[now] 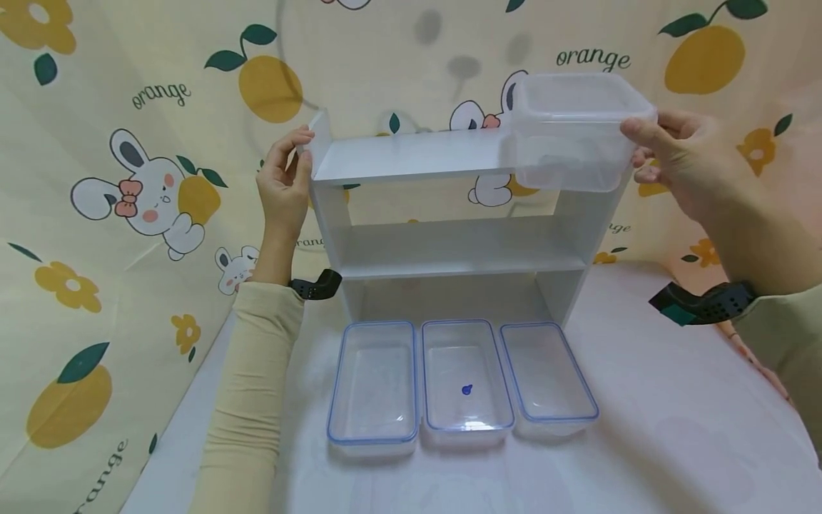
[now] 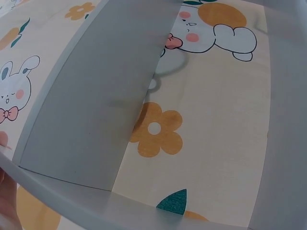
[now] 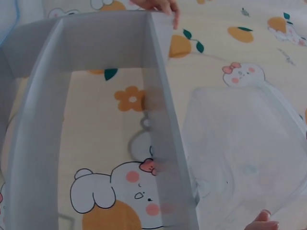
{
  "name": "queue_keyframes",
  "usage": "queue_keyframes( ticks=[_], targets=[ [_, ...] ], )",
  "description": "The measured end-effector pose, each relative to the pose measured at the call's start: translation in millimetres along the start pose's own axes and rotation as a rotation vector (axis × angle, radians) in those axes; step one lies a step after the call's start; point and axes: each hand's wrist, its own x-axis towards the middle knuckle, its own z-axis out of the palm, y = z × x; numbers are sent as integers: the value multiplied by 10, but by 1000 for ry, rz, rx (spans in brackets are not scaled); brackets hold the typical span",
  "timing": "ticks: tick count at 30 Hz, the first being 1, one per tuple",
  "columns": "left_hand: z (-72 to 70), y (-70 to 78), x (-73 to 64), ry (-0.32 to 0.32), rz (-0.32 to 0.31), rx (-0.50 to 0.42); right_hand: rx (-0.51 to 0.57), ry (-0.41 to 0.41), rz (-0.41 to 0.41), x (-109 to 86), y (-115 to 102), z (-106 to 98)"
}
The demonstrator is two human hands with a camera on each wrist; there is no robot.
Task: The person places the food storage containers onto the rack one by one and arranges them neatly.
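Note:
My right hand grips a clear plastic food container by its right side, thumb on the front. The container overlaps the right end of the top board of a white shelf unit in the head view. At the unit's upper left corner, my left hand holds the raised side panel between thumb and fingers. The right wrist view shows the container beside the top board, with right-hand fingertips at its lower edge. Only part of the left hand shows in its own wrist view.
Three clear containers with blue-rimmed lids stand in a row before the unit: left, middle with a small blue mark, and right. A middle board spans the unit. Patterned cloth hangs behind the white table.

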Motion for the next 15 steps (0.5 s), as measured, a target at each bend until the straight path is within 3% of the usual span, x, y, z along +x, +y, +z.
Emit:
queue_keyframes(
  ticks=[3,10,15],
  targets=[
    [5,34,-14,-1,-4,-2,9,34,-29,-22,8,52],
    [-36,-142,32,1,24,-4,7,87,-100,-61,27,141],
    [-32,-175,27,-18,68,-2,-8,168,-181,-148,53,208]
  ],
)
